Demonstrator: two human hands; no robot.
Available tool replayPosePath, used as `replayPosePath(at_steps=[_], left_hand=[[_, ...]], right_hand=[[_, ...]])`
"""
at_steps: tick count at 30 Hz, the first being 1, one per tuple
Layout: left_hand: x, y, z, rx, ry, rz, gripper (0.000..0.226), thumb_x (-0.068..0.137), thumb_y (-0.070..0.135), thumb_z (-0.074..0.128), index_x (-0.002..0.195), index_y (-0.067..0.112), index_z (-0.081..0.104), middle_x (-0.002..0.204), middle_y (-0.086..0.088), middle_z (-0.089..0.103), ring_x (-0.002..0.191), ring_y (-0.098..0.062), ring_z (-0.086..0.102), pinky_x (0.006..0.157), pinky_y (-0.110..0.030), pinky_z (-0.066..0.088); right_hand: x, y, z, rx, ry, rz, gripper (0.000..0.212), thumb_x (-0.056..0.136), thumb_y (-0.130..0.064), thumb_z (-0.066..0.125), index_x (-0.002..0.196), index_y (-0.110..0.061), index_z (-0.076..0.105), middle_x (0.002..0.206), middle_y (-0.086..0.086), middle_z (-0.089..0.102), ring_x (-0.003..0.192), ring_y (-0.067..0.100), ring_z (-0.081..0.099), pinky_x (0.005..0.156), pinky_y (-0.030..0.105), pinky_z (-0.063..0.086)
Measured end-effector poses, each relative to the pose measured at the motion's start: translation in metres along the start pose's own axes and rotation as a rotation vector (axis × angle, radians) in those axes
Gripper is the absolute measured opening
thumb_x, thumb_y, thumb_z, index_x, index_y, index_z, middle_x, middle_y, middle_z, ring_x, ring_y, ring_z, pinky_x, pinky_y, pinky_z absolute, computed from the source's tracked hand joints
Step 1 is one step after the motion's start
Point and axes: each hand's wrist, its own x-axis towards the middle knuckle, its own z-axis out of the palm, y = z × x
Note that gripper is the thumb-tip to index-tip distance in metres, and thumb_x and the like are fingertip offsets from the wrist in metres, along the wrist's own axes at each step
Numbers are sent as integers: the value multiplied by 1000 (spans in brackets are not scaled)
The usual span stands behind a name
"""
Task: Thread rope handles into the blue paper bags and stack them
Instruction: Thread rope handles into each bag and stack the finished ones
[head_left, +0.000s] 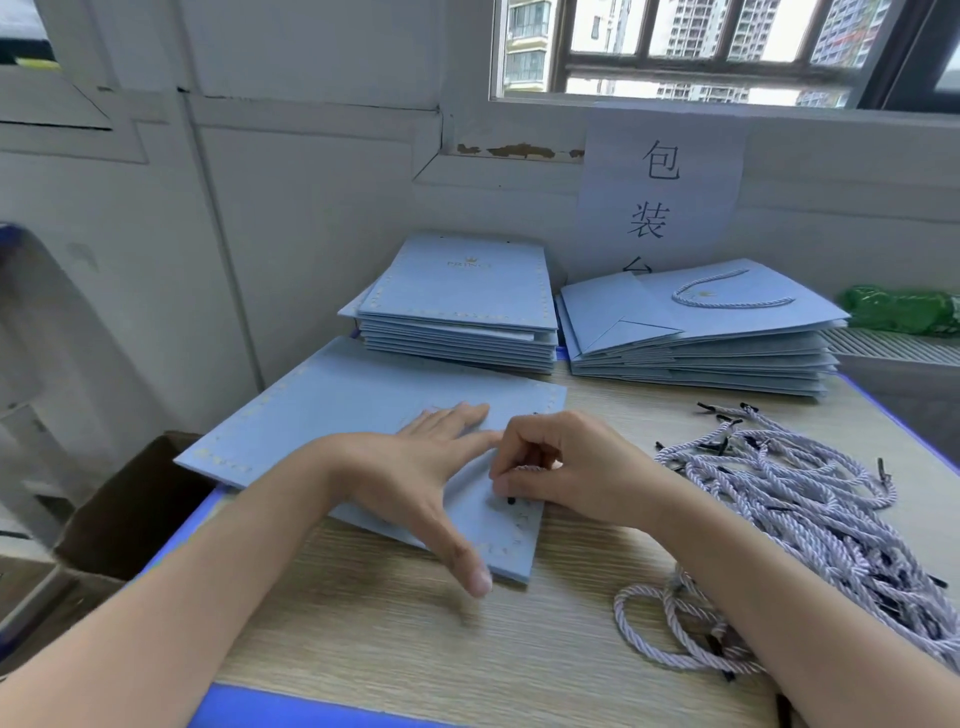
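Observation:
A flat blue paper bag (332, 415) lies on the wooden table in front of me, its top edge toward the right. My left hand (415, 467) lies spread and flat on it, pressing it down. My right hand (556, 462) pinches the end of a pale twisted rope handle (527, 468) at the bag's right edge, just above a black rope tip (511, 501) on the paper. A pile of loose rope handles (789, 499) sits to the right of that hand.
At the back, a stack of blue bags without handles (462, 306) stands left of a stack with rope handles (706, 332). A green plastic packet (904, 306) lies far right. A cardboard box (130, 509) stands below the table's left edge. The table (395, 639) has a blue rim.

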Motion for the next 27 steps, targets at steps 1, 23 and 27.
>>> replayPosePath(at_steps=[1, 23, 27], left_hand=[[0, 0, 0, 15, 2, 5, 125, 61, 57, 80, 145, 50, -13, 148, 23, -33, 136, -1, -33, 114, -29, -11], [9, -8, 4, -152, 288, 95, 86, 63, 65, 73, 137, 46, 33, 140, 26, 21, 133, 6, 17, 113, -25, 20], [12, -10, 6, -95, 286, 103, 85, 64, 67, 72, 136, 49, 31, 141, 26, 16, 137, 3, 10, 115, -29, 18]], right_hand=[[0, 0, 0, 9, 1, 1, 24, 80, -9, 71, 71, -29, 61, 69, -8, 64, 60, -1, 49, 62, 15, 40], [-5, 8, -18, -196, 3, 42, 22, 87, -9, 62, 91, -27, 74, 89, -7, 59, 69, -6, 50, 67, 8, 36], [-9, 9, -28, -165, 144, 88, 27, 86, -5, 58, 89, -30, 68, 83, -7, 62, 70, 0, 52, 65, 10, 39]])
